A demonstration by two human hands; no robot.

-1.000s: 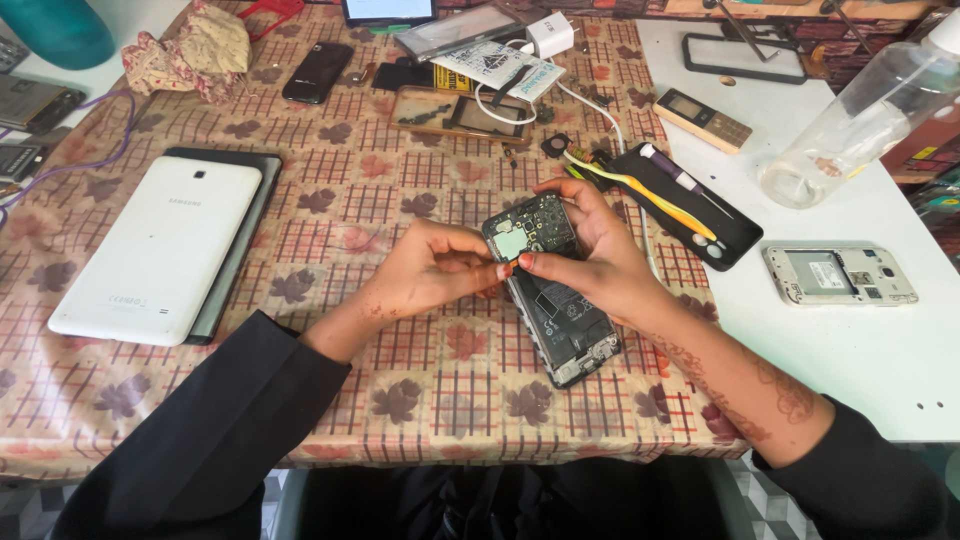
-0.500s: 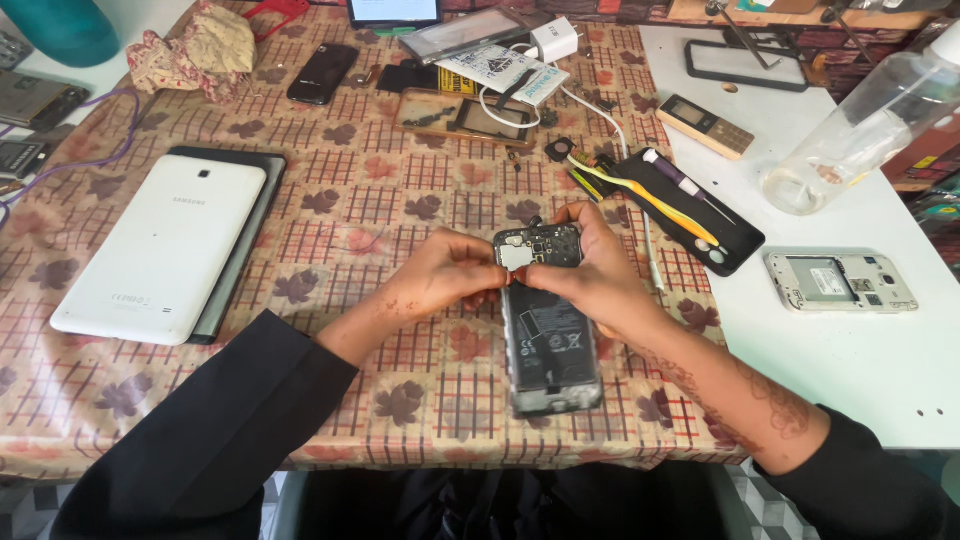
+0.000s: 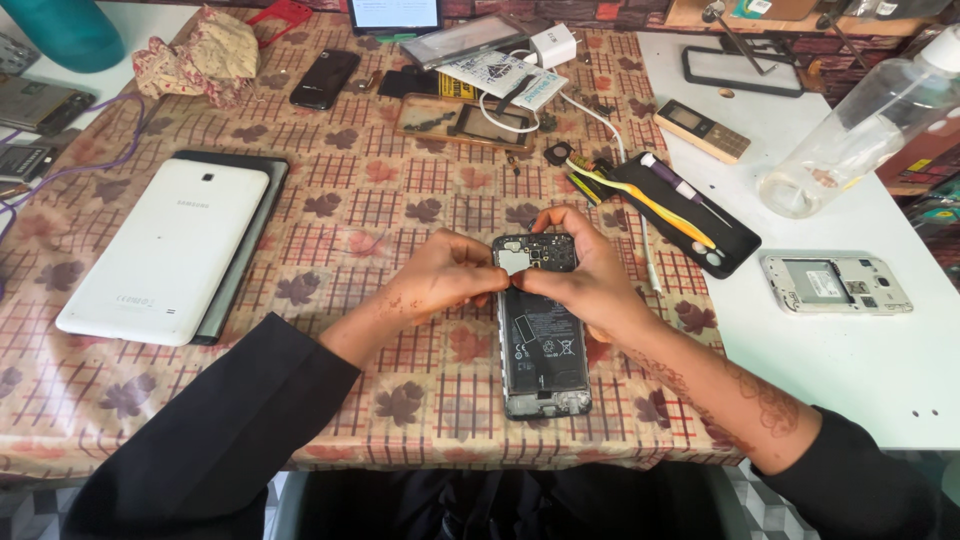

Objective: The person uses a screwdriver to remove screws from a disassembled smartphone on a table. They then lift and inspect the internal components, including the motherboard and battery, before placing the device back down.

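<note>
Opened phone [image 3: 541, 345] lies mid-bench, long axis running near to far; left hand [image 3: 445, 280] and right hand [image 3: 590, 275] both pinch its far end, equally close.

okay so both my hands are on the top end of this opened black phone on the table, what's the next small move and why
Probably press the small dark cover plate down evenly. The opened black phone with its back removed lies flat on the checked leaf-pattern tablecloth, and your left hand and right hand pinch that plate at the top end, so it looks aligned but may not be fully seated.
</note>
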